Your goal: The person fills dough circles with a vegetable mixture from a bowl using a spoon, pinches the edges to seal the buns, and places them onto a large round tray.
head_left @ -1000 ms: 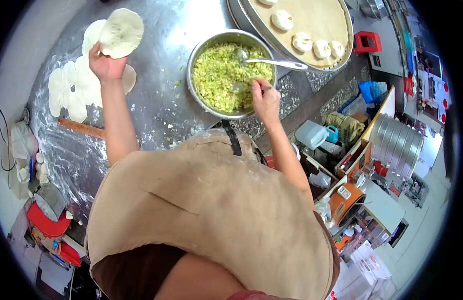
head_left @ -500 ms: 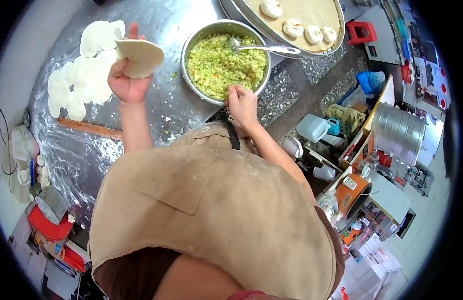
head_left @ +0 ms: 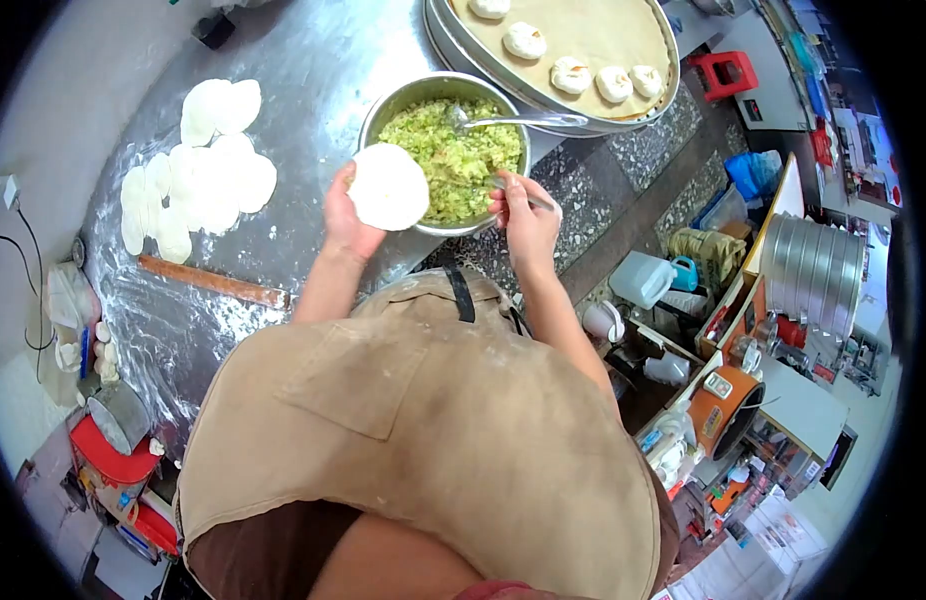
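Observation:
My left hand (head_left: 349, 220) holds a round, flat dough wrapper (head_left: 389, 187) on its palm, beside the left rim of a steel bowl (head_left: 371, 118). The bowl contains chopped green and yellow filling (head_left: 448, 150). At the bowl's near right rim, my right hand (head_left: 528, 225) is closed round a short metal utensil (head_left: 543, 203); its working end is in the filling and its kind is hard to make out. A metal spoon (head_left: 528, 120) lies across the far part of the bowl, its handle over the rim.
More dough wrappers (head_left: 198, 185) lie overlapping on the floured metal table (head_left: 313, 100), near a wooden stick (head_left: 213, 281). Behind the bowl stands a round steamer tray (head_left: 603, 45) with several filled buns (head_left: 571, 75). A red stool (head_left: 725, 75) and stacked steamer rings (head_left: 808, 260) stand to the right.
My left hand has brought the wrapper from above the table over to the bowl and turned it face up. The metal utensil now shows in my right hand. The view has shifted slightly.

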A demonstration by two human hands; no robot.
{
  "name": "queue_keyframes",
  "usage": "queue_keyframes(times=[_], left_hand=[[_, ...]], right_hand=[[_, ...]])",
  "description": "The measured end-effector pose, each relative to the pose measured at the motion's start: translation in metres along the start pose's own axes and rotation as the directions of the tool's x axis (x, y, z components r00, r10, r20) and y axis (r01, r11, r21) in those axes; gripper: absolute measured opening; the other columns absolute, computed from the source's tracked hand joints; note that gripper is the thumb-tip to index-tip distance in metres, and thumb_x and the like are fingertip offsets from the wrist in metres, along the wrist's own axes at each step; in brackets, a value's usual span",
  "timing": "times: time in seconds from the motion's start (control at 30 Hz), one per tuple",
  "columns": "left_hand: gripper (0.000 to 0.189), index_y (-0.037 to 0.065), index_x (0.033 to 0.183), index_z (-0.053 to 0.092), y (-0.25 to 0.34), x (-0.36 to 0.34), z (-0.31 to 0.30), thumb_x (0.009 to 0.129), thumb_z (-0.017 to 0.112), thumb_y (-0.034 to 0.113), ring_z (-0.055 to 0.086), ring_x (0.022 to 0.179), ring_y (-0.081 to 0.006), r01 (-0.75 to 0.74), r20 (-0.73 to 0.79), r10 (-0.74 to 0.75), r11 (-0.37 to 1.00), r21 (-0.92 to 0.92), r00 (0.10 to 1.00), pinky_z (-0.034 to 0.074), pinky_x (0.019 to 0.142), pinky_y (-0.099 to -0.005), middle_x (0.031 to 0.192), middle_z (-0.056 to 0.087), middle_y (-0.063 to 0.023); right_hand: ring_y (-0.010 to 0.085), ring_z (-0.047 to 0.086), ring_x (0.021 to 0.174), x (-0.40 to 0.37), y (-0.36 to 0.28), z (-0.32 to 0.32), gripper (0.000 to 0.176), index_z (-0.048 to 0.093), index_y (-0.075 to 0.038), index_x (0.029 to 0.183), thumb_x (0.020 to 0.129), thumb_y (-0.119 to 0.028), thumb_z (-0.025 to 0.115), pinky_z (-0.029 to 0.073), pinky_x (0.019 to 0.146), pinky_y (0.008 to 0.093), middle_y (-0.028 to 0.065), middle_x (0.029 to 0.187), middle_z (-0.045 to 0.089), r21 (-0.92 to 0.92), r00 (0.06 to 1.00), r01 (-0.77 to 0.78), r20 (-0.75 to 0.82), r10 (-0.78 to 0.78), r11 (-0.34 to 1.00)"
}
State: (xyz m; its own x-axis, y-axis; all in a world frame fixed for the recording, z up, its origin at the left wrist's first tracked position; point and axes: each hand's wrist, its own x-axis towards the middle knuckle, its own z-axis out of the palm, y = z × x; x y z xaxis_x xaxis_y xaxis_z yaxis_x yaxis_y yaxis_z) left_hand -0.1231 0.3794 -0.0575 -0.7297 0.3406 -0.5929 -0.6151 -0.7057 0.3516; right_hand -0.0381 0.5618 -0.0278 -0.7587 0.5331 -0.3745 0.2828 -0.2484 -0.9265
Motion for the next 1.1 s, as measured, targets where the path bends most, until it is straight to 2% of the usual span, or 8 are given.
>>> queue_keyframes(times=[0.07,0.17,0.37,0.53,0.7,0.8,0.93,1.1], left_hand=[[0.050,-0.002,0.125,0.046,-0.015,0.002,0.012,0.089,0.035,0.032,0.049,0.116,-0.0349,0.058,-0.005,-0.058,0.998,0.003,0.998,0.036,0.103,-0.0471,0.125,0.052,-0.0191],[0.050,-0.002,0.123,0.047,-0.030,0.006,0.033,0.090,0.030,0.031,0.051,0.114,-0.0347,0.170,0.100,-0.164,0.984,-0.051,0.981,0.037,0.102,-0.0469,0.122,0.054,-0.0199],[0.051,-0.002,0.118,0.051,-0.022,0.009,0.038,0.090,0.028,0.034,0.053,0.109,-0.0346,0.133,-0.008,-0.135,0.988,-0.081,0.991,0.038,0.100,-0.0480,0.116,0.056,-0.0204],[0.055,-0.002,0.124,0.048,0.009,0.002,0.007,0.090,0.035,0.039,0.049,0.116,-0.0351,0.001,-0.008,-0.001,1.000,-0.028,1.000,0.035,0.102,-0.0473,0.126,0.051,-0.0198],[0.058,-0.003,0.123,0.047,0.029,-0.010,-0.013,0.087,0.043,0.042,0.049,0.115,-0.0348,-0.043,0.011,0.044,0.997,-0.064,0.999,0.036,0.102,-0.0465,0.125,0.051,-0.0197],[0.054,-0.003,0.118,0.052,0.034,-0.017,-0.018,0.088,0.041,0.041,0.054,0.109,-0.0321,-0.055,0.032,0.057,0.997,-0.061,0.998,0.040,0.098,-0.0437,0.119,0.056,-0.0179],[0.054,-0.003,0.116,0.052,0.032,-0.016,-0.025,0.089,0.041,0.042,0.054,0.109,-0.0318,-0.031,0.069,0.036,0.997,-0.069,0.997,0.040,0.098,-0.0436,0.118,0.057,-0.0181],[0.055,-0.003,0.116,0.053,0.016,-0.009,-0.016,0.089,0.040,0.043,0.055,0.108,-0.0323,-0.023,0.031,0.024,0.998,-0.053,0.999,0.041,0.098,-0.0442,0.116,0.057,-0.0189]], right_hand=[[0.0111,0.057,0.059,-0.015,-0.002,0.004,0.023,0.061,0.005,0.105,0.092,-0.012,0.051,0.045,0.052,0.0225,0.0079,0.075,0.062,-0.217,0.956,0.287,-0.004,-0.295,0.933],[0.0234,0.059,0.067,-0.017,0.019,0.007,0.026,0.061,0.003,0.105,0.079,0.000,0.059,0.049,0.058,0.0312,0.0119,0.082,0.060,-0.502,0.434,0.832,0.321,-0.842,0.238],[0.0246,0.058,0.074,-0.022,0.023,0.000,0.040,0.060,0.003,0.110,0.070,0.002,0.064,0.046,0.064,0.0342,0.0100,0.085,0.060,-0.437,0.277,0.899,0.512,-0.813,0.031],[0.0279,0.056,0.072,0.010,0.037,-0.006,0.017,0.063,-0.001,0.093,0.077,-0.003,0.061,0.044,0.065,0.0371,0.0112,0.078,0.060,-0.722,0.558,0.686,0.442,-0.702,0.092],[0.0308,0.058,0.073,0.021,0.075,0.019,0.013,0.065,0.000,0.086,0.077,-0.008,0.059,0.048,0.069,0.0373,0.0148,0.076,0.062,-0.654,0.668,0.687,0.399,-0.628,0.315],[0.0310,0.064,0.072,0.026,0.068,0.019,0.023,0.067,0.002,0.090,0.081,-0.013,0.052,0.050,0.071,0.0340,0.0185,0.078,0.066,-0.522,0.963,0.270,0.140,-0.231,0.809],[0.0066,0.049,0.057,0.029,0.058,0.010,0.021,0.067,0.000,0.096,0.090,-0.012,0.052,0.039,0.050,0.0195,0.0028,0.071,0.061,-0.165,0.995,-0.096,-0.002,0.097,0.982],[0.0065,0.052,0.060,0.012,0.026,-0.001,0.021,0.066,0.001,0.099,0.091,-0.011,0.051,0.042,0.055,0.0189,0.0043,0.072,0.062,-0.046,0.996,-0.093,-0.021,0.092,0.995]])
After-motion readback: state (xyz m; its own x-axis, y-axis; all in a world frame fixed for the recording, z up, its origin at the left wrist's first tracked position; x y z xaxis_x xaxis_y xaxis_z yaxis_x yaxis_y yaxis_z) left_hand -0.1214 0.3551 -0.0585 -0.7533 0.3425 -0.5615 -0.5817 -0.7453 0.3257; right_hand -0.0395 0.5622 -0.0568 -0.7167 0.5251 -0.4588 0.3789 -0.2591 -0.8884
